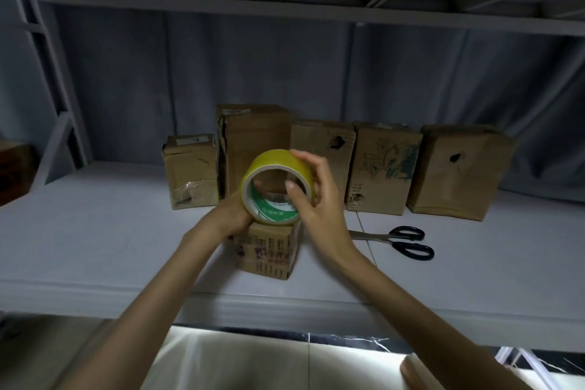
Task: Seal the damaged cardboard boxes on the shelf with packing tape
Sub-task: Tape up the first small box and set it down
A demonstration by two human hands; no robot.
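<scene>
Tape roll: a yellow roll of packing tape (274, 188) is held up on edge, its open core facing the camera, just above the small box near the shelf's front edge; a green-printed liner shows inside the core.
Left hand: the left hand (232, 215) grips the roll from its lower left side, fingers curled under and behind it; a fingertip shows through the core.
Right hand: the right hand (316, 196) clasps the roll's right side, thumb laid across the front rim, fingers curled over the top and back of the roll.
Hands together: both close on the same roll, one on each side, nearly touching beneath it.
Small box: a small printed cardboard box (269, 250) stands on the shelf (95, 231) directly under the roll, near the front edge at the middle; whether the roll touches its top cannot be told.
Back row: five cardboard boxes stand along the back of the shelf: a short creased box (190, 171) at left, a tall box (253, 133) with a torn left edge, a box with a hole (323, 142), a box with scribbled drawing (384, 165), and a dented box with a small hole (459, 168) at right.
Scissors: black-handled scissors (399, 241) lie flat on the shelf just right of the right wrist, in front of the back row, handles pointing right.
</scene>
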